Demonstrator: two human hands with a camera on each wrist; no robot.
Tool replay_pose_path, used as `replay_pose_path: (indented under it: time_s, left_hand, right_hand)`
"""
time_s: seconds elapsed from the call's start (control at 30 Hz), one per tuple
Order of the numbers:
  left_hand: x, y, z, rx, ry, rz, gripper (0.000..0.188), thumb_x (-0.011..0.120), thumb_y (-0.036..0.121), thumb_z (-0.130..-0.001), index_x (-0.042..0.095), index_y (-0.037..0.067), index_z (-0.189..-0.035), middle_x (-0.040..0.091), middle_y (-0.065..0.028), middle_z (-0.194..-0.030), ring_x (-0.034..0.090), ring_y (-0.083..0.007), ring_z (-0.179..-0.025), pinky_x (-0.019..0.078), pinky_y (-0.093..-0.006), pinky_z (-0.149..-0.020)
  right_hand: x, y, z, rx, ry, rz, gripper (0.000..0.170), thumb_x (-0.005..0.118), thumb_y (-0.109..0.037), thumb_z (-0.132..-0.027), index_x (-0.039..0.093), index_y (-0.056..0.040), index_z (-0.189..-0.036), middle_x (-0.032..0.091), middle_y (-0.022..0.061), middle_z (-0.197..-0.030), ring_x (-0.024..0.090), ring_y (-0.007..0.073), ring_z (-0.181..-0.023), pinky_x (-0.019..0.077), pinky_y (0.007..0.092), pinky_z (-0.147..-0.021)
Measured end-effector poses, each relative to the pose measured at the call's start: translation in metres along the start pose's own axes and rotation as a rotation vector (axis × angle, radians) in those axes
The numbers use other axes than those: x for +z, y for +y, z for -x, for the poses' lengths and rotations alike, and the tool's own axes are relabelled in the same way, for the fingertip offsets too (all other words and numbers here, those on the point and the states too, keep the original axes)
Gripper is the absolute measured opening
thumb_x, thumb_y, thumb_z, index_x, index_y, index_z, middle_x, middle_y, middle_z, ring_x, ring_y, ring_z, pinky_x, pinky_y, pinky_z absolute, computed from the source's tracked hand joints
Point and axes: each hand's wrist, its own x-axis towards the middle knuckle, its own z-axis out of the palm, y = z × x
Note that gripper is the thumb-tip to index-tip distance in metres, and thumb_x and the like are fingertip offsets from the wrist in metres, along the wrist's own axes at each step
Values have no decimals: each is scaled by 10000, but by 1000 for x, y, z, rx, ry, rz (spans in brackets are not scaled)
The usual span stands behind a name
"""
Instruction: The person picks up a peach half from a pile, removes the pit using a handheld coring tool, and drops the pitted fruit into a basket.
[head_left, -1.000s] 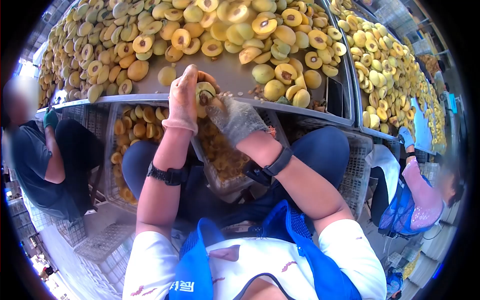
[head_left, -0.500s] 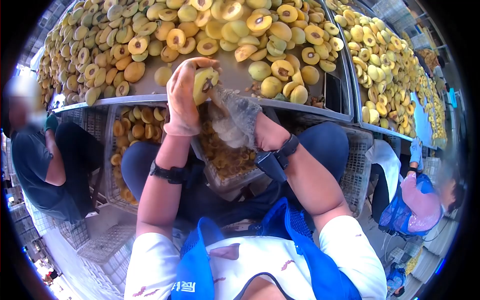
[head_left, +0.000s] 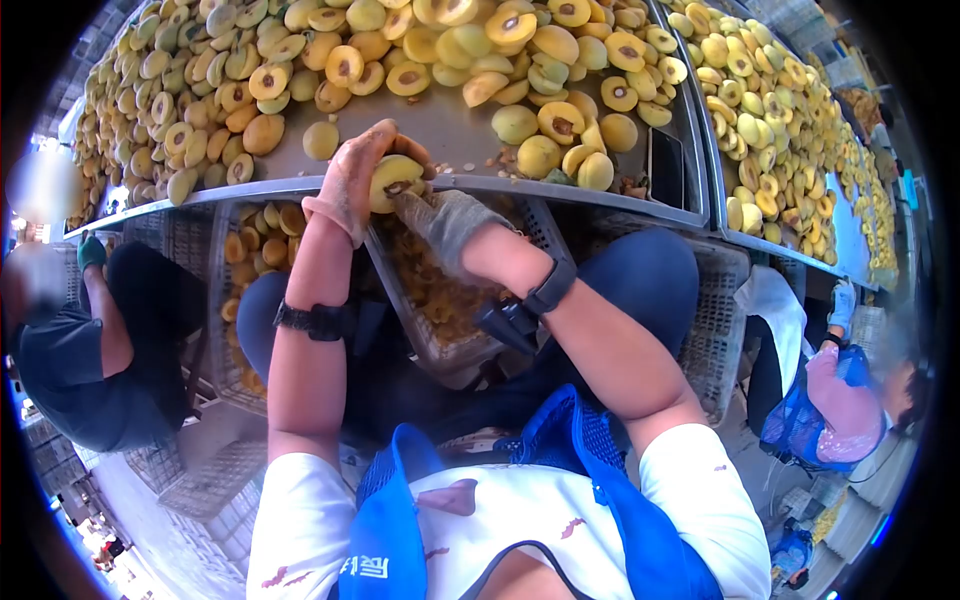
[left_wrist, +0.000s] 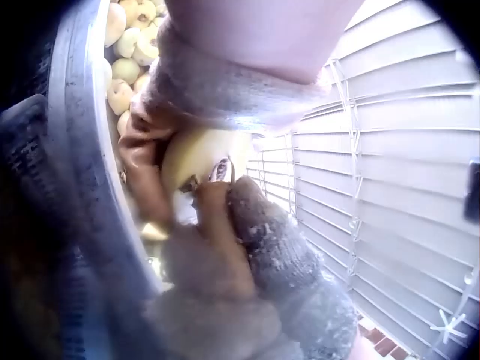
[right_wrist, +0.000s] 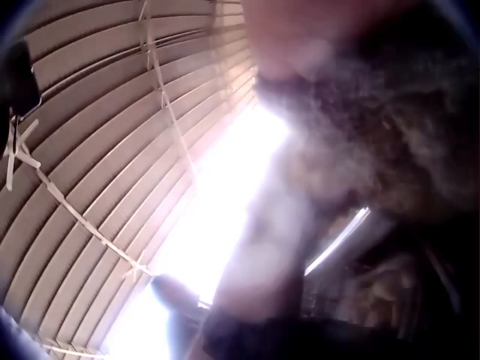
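Observation:
The left hand [head_left: 358, 172], in an orange-stained glove, grips a yellow-green fruit [head_left: 394, 181] whose cut face and brown pit show, just over the metal table's front edge [head_left: 290, 187]. Against the fruit's cut side are the fingers of the right hand [head_left: 452, 226], in a dirty grey glove. In the left wrist view the fruit [left_wrist: 201, 154] lies between the left hand [left_wrist: 154, 150] and the bare-tipped fingers of the right hand [left_wrist: 255, 262]. Whether the right hand holds a tool is hidden. The right wrist view is blurred.
Halved fruit [head_left: 268, 82] covers much of the table, and a dark flat object [head_left: 666, 170] lies at its right corner. Below the edge stand a crate of fruit pieces [head_left: 440, 355] and another crate [head_left: 236, 385]. People sit at left [head_left: 85, 370] and right [head_left: 835, 400].
The left hand moved slightly left, and its fingers closed further over the fruit. The right hand, drawn down and blurred half a second ago, is back up against the fruit. The view shifted slightly.

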Motion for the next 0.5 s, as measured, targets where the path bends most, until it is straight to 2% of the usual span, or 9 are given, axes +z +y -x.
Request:
replay_pose_path:
  time_s: [0.07, 0.1, 0.17, 0.23, 0.3, 0.33, 0.4, 0.43, 0.5]
  left_hand:
    - [3, 4, 2, 28, -30, 135, 515, 460, 414, -1021, 663, -56, -966, 700, -159, -908, 688, -221, -826, 564, -317, -764]
    - [4, 6, 4, 56, -52, 280, 517, 461, 425, -1024, 656, -52, -980, 697, -163, -919, 689, -230, -837, 566, -324, -770]
    - [9, 7, 5, 130, -39, 213, 506, 458, 424, -1026, 642, -46, -993, 688, -166, -927, 686, -249, -843, 572, -347, -773]
    - [14, 2, 4, 218, -5, 247, 472, 444, 425, -1038, 617, -9, -968, 667, -184, -939, 678, -297, -856, 575, -396, -787]
    - [21, 3, 7, 221, -7, 307, 471, 433, 427, -1041, 614, -1, -963, 659, -183, -949, 672, -306, -867, 574, -404, -782]
    - [24, 5, 8, 225, -8, 371, 471, 422, 430, -1044, 612, 7, -958, 650, -182, -960, 667, -314, -878, 572, -412, -777]
    - [26, 6, 8, 238, -36, 472, 477, 406, 433, -1048, 606, 11, -951, 643, -180, -961, 661, -321, -881, 571, -418, -769]
    - [26, 7, 8, 248, -68, 571, 483, 390, 435, -1052, 600, 14, -944, 635, -178, -963, 656, -328, -884, 569, -424, -762]
    - [27, 7, 9, 279, -48, 553, 480, 377, 434, -1056, 594, 23, -938, 634, -176, -958, 653, -328, -878, 567, -423, -752]
  right_hand:
    - [-6, -5, 7, 306, -226, -1039, 328, 529, -322, -1048, 627, -89, -1258, 697, 68, -1142, 685, 171, -961, 555, 287, -801]
    - [-11, -3, 15, 301, -222, -1042, 328, 529, -322, -1048, 627, -89, -1258, 697, 68, -1142, 685, 171, -961, 555, 287, -801]
    - [-22, 2, 30, 286, -312, -1297, 356, 598, -366, -1018, 638, -98, -1249, 696, -4, -1084, 671, 72, -885, 559, 231, -730]
    - [-11, 15, 22, 336, -392, -1299, 406, 631, -381, -996, 625, -90, -1280, 692, -20, -1101, 662, 60, -911, 558, 217, -764]
    - [2, 24, 22, 284, -220, -1383, 384, 598, -444, -1003, 649, -104, -1176, 676, -30, -908, 642, 66, -727, 535, 219, -608]
    - [-3, 19, 22, 283, -221, -1382, 384, 598, -444, -1003, 649, -104, -1176, 676, -30, -908, 642, 66, -727, 535, 219, -608]
    - [-20, 6, 22, 403, -740, -1673, 405, 580, -530, -986, 690, -142, -1026, 653, -35, -786, 588, 90, -583, 477, 230, -498]
    - [-13, 7, 19, 405, -740, -1668, 405, 580, -530, -986, 690, -142, -1026, 653, -35, -786, 588, 90, -583, 477, 230, -498]
    - [11, 12, 10, 69, -1049, -1891, 484, 552, -629, -957, 648, -157, -910, 545, -50, -641, 466, 70, -440, 386, 233, -388]
